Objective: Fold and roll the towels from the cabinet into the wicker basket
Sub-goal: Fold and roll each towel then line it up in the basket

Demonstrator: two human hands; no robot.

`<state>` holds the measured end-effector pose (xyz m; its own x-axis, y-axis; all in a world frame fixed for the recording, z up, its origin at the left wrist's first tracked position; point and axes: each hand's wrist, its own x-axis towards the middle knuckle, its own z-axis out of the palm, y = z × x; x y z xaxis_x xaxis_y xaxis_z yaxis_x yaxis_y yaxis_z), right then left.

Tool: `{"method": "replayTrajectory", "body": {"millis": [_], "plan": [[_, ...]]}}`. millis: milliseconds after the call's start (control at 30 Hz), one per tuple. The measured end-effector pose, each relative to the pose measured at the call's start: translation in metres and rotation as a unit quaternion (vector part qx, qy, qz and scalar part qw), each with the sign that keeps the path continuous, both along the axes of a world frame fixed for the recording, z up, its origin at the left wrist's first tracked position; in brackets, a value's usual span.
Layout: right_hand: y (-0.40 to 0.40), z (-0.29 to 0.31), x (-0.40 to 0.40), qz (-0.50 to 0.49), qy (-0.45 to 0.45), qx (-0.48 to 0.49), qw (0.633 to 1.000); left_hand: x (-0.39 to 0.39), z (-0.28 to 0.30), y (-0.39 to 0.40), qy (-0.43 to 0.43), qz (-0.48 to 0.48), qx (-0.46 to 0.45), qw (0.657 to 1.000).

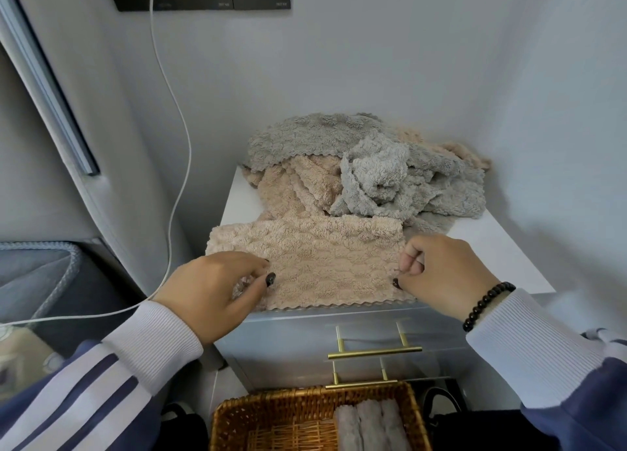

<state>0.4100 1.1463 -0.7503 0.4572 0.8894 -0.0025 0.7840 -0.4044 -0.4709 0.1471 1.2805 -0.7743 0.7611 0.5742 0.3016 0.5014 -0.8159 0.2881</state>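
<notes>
You're working on top of the white cabinet point(492, 247) with the brass bar handles point(375, 350), so I'm placing everything off that. A beige fluffy scalloped-edge towel point(322, 264) is lying folded flat along the cabinet's front edge. Your left hand point(217, 287) is sitting on the towel's left end, fingers curled down into the fabric and thumb gripping the edge. Your right hand point(441, 274) is pinching the towel's right end, fingers curled in tight around the corner. There's a dark beaded bracelet point(488, 304) showing on that wrist, just past the white ribbed cuff.

Behind the beige towel, toward the cabinet's back, a messy heap of grey and beige fluffy towels point(373, 172) is piling up against the wall. Below the cabinet's front, a brown woven wicker basket point(271, 413) is sitting on the floor with three rolled grey towels point(369, 427) lined up side by side in its right half. A white cable point(176, 145) is hanging down the wall left of the cabinet.
</notes>
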Motion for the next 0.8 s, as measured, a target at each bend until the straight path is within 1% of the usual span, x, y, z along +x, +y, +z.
{"method": "replayTrajectory", "body": {"millis": [67, 133, 167, 233, 300, 333, 467, 633, 733, 800], "plan": [[0.003, -0.003, -0.003, -0.005, -0.051, 0.073, 0.996, 0.007, -0.004, 0.002, -0.011, 0.009, 0.007, 1.0], [0.008, -0.007, -0.013, 0.042, -0.111, 0.162, 0.98, 0.016, -0.009, 0.002, -0.005, 0.002, 0.006, 1.0], [0.011, -0.008, -0.021, 0.083, -0.127, 0.179, 0.972, 0.021, -0.012, 0.002, 0.005, -0.008, 0.007, 1.0], [0.02, -0.017, -0.036, 0.189, -0.143, 0.156, 0.959, 0.03, -0.017, 0.001, 0.047, -0.016, -0.001, 0.999], [0.028, -0.029, -0.047, 0.272, -0.152, 0.08, 0.947, 0.036, -0.022, 0.0, 0.097, 0.005, -0.025, 0.995], [0.031, -0.033, -0.048, 0.287, -0.159, 0.041, 0.944, 0.037, -0.023, 0.0, 0.118, 0.018, -0.03, 0.992], [0.039, -0.033, -0.03, 0.24, -0.171, -0.072, 0.953, 0.039, -0.023, 0.002, 0.171, 0.063, -0.042, 0.982], [0.042, -0.031, -0.008, 0.161, -0.174, -0.151, 0.96, 0.034, -0.022, 0.012, 0.197, 0.111, -0.081, 0.971], [0.045, -0.032, 0.005, 0.092, -0.143, -0.14, 0.975, 0.032, -0.022, 0.023, 0.187, 0.151, -0.126, 0.962], [0.048, -0.029, 0.015, 0.04, -0.087, -0.085, 0.992, 0.029, -0.024, 0.03, 0.136, 0.183, -0.155, 0.961]]}}
